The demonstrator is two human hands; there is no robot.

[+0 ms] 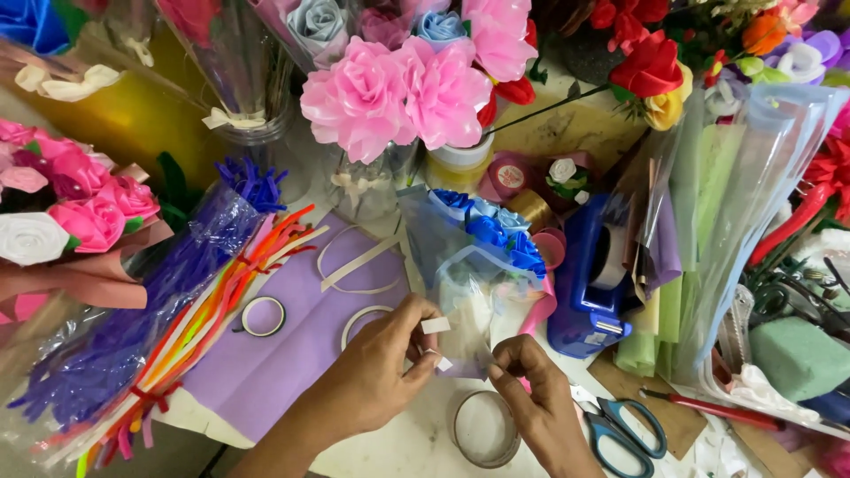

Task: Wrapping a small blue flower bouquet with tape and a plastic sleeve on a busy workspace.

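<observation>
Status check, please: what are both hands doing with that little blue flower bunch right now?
Left hand pinching small tape pieces. Right hand gripping base of clear-wrapped blue flower bouquet. Tape roll and scissors close by, not blocking.

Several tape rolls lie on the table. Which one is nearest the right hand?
The large roll lying flat at the table's front edge, just left of the right hand. The two smaller rolls lie farther left, on the purple sheet.

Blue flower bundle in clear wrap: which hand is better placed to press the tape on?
Left, probably. The left hand already pinches a small tape piece beside the clear wrap, while the right hand grips the wrap's lower end.
</observation>
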